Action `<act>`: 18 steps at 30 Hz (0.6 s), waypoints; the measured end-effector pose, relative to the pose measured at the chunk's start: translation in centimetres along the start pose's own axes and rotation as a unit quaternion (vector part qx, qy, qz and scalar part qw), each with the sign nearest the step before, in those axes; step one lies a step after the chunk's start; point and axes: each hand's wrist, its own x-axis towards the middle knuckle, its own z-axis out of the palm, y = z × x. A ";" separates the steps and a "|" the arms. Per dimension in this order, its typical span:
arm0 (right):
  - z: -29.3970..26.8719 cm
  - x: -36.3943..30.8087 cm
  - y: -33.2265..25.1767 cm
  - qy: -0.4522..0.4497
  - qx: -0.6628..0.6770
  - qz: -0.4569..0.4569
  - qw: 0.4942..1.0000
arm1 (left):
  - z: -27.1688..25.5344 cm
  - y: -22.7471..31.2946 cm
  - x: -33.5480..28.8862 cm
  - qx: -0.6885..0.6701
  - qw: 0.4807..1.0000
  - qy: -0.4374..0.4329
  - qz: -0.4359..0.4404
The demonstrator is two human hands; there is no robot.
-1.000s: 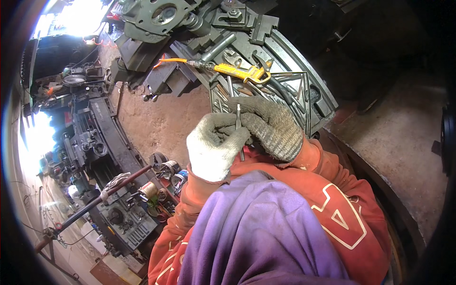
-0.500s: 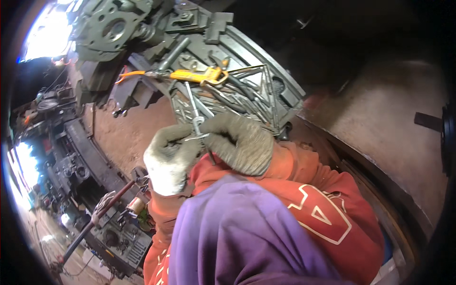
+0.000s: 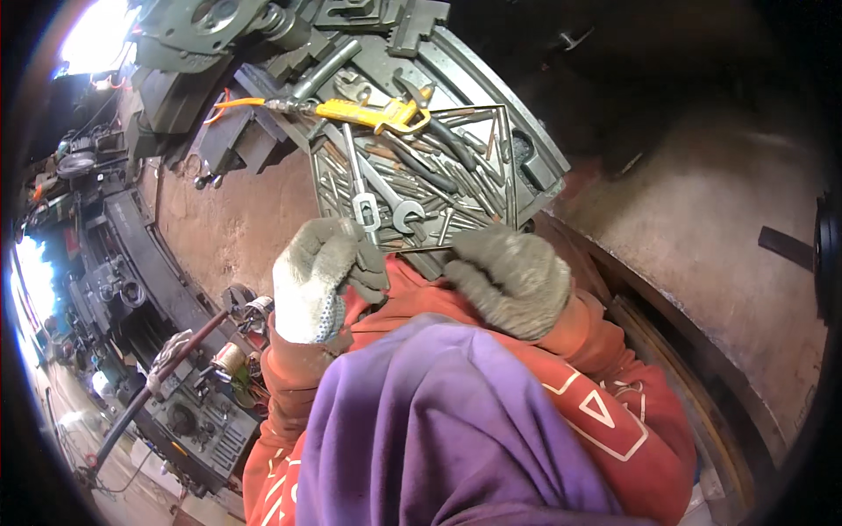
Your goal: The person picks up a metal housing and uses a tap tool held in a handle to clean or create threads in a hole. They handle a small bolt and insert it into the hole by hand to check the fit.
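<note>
My left hand, in a whitish glove with a grey finger side, is closed with its fingers curled by the near left corner of a shallow tray. Whatever it may hold is hidden. My right hand, gloved in soiled grey, hovers at the tray's near edge with thumb and fingers apart. The tray holds many thin metal rods and bits. A tap wrench with a slotted middle lies over them, its lower end close to my left fingers. Beside it rests an open-ended spanner.
A yellow air blow gun with an orange hose lies across the tray's far side. Behind it are a metal bar and steel blocks on a metal surface. A long reddish-handled bar slants over machinery at left.
My hands have come apart; they were together around a small crossbar with a dark rod below it. That piece is out of sight now. My right hand has shifted right.
</note>
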 end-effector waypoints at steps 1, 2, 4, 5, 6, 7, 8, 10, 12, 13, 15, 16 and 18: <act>-0.4 -0.2 0.3 0.013 -0.015 0.039 0.999 | -0.5 -0.5 0.1 0.016 1.000 0.000 0.015; -0.6 -0.2 0.5 0.025 -0.029 0.079 0.996 | -0.9 -0.7 0.2 0.031 0.999 0.000 0.030; -0.5 0.0 0.8 0.090 -0.064 0.039 0.993 | -0.5 0.0 0.1 0.058 0.995 0.008 0.077; -0.4 0.2 0.9 0.122 -0.081 0.020 0.989 | -0.8 0.1 0.1 0.075 0.994 0.012 0.081; -0.4 0.4 0.9 0.110 -0.077 0.026 0.991 | -1.0 0.0 0.1 0.092 0.992 0.013 0.082; -0.5 0.8 0.9 0.098 -0.074 0.033 0.992 | -1.1 0.2 0.1 0.101 0.992 0.013 0.075; -0.5 1.2 1.0 0.087 -0.070 0.041 0.993 | -1.2 0.7 0.0 0.110 0.992 0.012 0.068; 0.1 1.1 1.9 0.121 -0.076 0.005 0.990 | -1.0 1.1 -0.2 0.085 0.995 0.014 0.053; -0.2 0.8 1.9 0.122 -0.089 0.006 0.989 | -0.8 1.4 -0.3 0.027 0.999 0.022 0.040; -0.8 0.7 1.5 0.105 -0.100 0.025 0.989 | -0.8 0.9 -0.4 -0.003 0.997 0.004 0.078; -1.4 0.4 1.4 0.089 -0.116 0.048 0.988 | -0.4 1.1 -0.4 0.064 0.996 0.032 0.060; -1.4 0.2 1.7 0.090 -0.123 0.051 0.987 | -0.2 1.3 -0.4 0.097 0.993 0.045 0.052; -1.5 0.2 1.8 0.085 -0.134 0.044 0.986 | -0.2 1.5 -0.2 0.083 0.995 0.040 0.048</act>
